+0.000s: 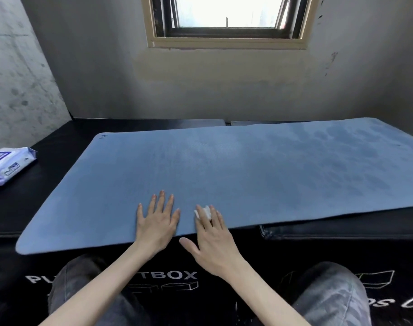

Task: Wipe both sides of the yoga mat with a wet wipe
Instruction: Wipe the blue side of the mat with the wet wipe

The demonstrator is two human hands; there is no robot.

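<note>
1. Head view: the blue yoga mat (224, 175) lies flat across black padded boxes (341, 234), its near edge running under both hands.
2. The left hand (157, 222) rests palm-down on the mat, fingers (162, 201) straight and spread; mat surface extends ahead of and to both sides of the fingertips.
3. The right hand (212, 241) lies just beside the left, fingers extended over the mat's near edge, pressing a small white wet wipe (205, 212) onto the mat; the wipe shows between and ahead of the fingertips, the thumb hanging off the edge.
4. Darker damp patches mark the mat well right of the right fingers.
5. A wipes packet (9, 165) sits on the black surface well left of the left fingers.
</note>
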